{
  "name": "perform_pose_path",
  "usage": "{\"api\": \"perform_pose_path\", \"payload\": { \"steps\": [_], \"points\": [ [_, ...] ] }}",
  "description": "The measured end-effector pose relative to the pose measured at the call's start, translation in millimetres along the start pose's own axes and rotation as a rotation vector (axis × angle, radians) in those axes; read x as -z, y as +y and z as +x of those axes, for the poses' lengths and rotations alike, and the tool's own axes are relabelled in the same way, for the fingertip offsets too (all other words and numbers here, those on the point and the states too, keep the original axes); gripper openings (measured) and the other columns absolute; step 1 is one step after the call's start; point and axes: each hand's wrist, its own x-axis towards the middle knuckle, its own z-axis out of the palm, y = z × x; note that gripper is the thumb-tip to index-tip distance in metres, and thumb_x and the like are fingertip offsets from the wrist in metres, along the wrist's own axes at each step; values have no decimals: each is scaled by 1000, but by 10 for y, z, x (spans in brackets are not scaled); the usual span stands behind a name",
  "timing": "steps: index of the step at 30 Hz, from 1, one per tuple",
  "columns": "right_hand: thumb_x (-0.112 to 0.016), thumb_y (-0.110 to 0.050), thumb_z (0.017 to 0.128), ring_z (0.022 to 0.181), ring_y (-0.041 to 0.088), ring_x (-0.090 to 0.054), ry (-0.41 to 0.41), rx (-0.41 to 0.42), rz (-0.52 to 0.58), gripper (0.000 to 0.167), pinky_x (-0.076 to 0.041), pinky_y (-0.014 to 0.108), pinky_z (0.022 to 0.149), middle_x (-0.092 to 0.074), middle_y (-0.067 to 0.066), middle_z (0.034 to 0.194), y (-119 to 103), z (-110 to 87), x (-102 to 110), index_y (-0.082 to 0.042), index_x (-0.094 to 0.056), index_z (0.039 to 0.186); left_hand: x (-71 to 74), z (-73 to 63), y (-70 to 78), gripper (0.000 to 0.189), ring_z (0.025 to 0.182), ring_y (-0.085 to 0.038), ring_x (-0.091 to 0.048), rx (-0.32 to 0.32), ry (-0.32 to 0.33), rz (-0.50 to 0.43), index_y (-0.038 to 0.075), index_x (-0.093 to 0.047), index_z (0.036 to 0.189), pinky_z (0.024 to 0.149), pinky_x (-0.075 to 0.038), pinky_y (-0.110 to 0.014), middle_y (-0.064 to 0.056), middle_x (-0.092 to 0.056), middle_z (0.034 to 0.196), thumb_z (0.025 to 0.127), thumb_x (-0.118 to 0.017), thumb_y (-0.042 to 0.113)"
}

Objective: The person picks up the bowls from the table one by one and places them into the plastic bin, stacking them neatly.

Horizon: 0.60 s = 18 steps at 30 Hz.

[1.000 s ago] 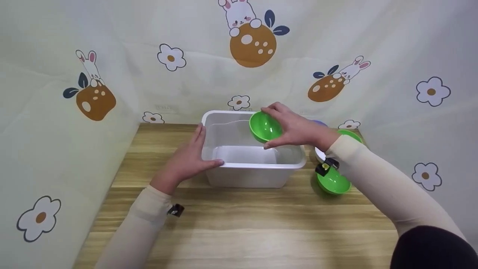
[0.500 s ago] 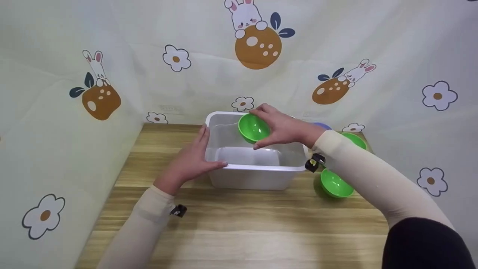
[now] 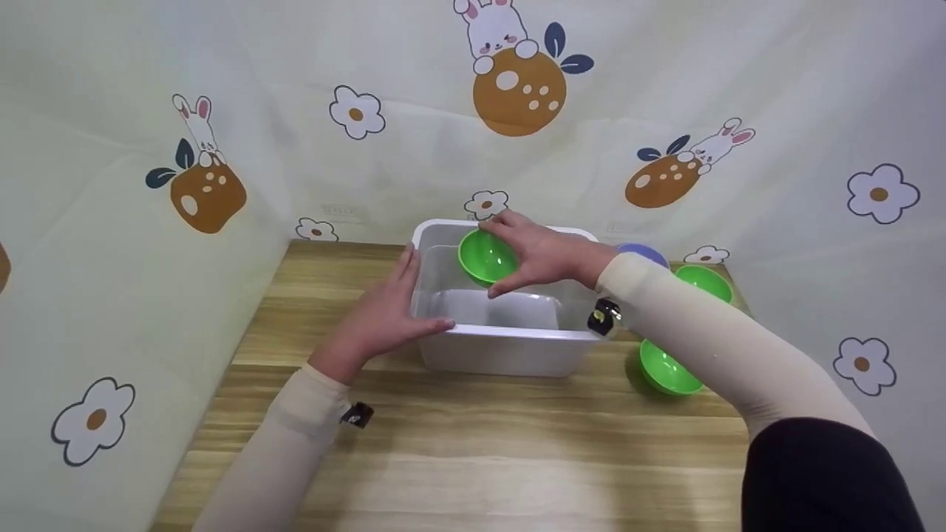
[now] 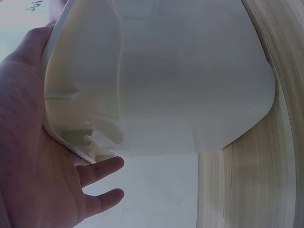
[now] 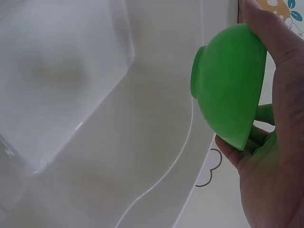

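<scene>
**Small, glossy green bowl (image 3: pixel 484 257) held over the mouth of a deep, white plastic tub (image 3: pixel 495 355)**

The relation that seems to matter most is bowl to tub: the bowl is above the tub's opening, toward its far side, with the tub floor below and nearer the person. Whether any of its rim dips below the tub's rim, I cannot tell. Being round, the bowl has no long axis; the tub's runs left to right.

The right hand (image 3: pixel 543 255) has the bowl, pinching its rim between the thumb on the near side and fingers on the far side. The left hand (image 3: pixel 384 310) is spread at the tub's left end, fingers straight, thumb lying on the near rim (two fingertips reach past the corner in the left wrist view).

The bowl is smooth and bright, with a shiny highlight inside. It tilts, its hollow facing the right palm and its raised foot ring (image 5: pixel 195 72) turned away.
</scene>
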Motion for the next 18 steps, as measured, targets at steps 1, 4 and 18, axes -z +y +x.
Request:
{"api": "perform_pose_path", "payload": {
  "steps": [1, 4, 18],
  "points": [
    [-93, -64, 81, 135, 27, -51, 0, 6, -1, 119, -53, 43, 112, -44, 14, 154, 2, 25, -8, -11, -38, 171, -3, 2, -1, 147, 162, -52, -27, 0, 1, 0, 11, -5, 179, 120, -38, -72, -8, 7, 186, 78, -70, 95],
    [-94, -63, 80, 136, 29, -50, 6, 26, -9, 119, -51, 44, 114, -45, 15, 154, 10, 91, -34, -8, -39, 171, -2, -1, 4, 146, 163, -52, -25, -5, -3, -1, 10, -4, 179, 121, -36, -73, -9, 7, 186, 79, -69, 95],
    [-95, -62, 79, 136, 30, -51, 1, 31, 2, 123, -49, 44, 116, -43, 17, 155, 94, 277, -131, -1, -38, 169, 6, -20, 30, 144, 162, -52, -29, 1, -4, 22, 10, -7, 179, 120, -38, -73, -9, 5, 186, 80, -66, 96]
  ]
}}
